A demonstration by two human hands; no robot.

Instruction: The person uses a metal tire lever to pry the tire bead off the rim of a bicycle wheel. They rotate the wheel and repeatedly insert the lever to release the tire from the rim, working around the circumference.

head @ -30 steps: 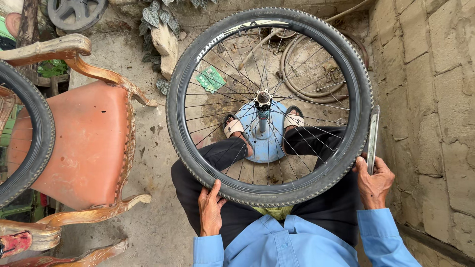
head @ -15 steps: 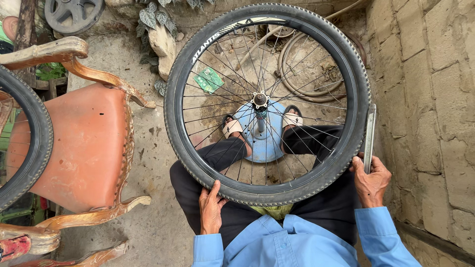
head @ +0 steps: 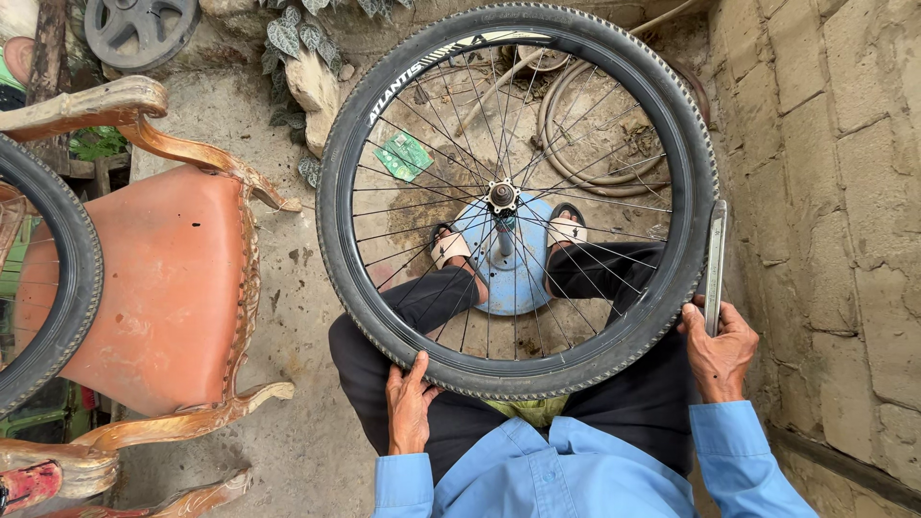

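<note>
Black rubber forms the knobby tyre of the bicycle wheel [head: 518,201], which lies flat and level above the seated person's knees, its hub at the centre over a round blue stand [head: 515,278] on the concrete floor [head: 307,278]. The left hand [head: 410,408] is at the near edge of the wheel, lower left of the rim, thumb and fingers closed against the tyre tread. The right hand [head: 720,350] is at the lower right of the rim, closed around the lower end of a flat metal tyre lever [head: 715,264]; the lever stands just beside the outer edge of the tyre and runs along it, away from the person. Whether the lever tip touches the tyre cannot be determined. Both hands are thus on the half of the wheel nearest the body, well apart from each other. Count: one spoked wheel in the hands, one lever, one blue stand, two sandalled feet visible through the spokes. One further tyre [head: 48,288] shows at the left edge, overlapping an orange-seated wooden chair [head: 153,288]. One bare rim [head: 600,125] lies on the floor beyond the wheel, beside the block wall [head: 844,221].
</note>
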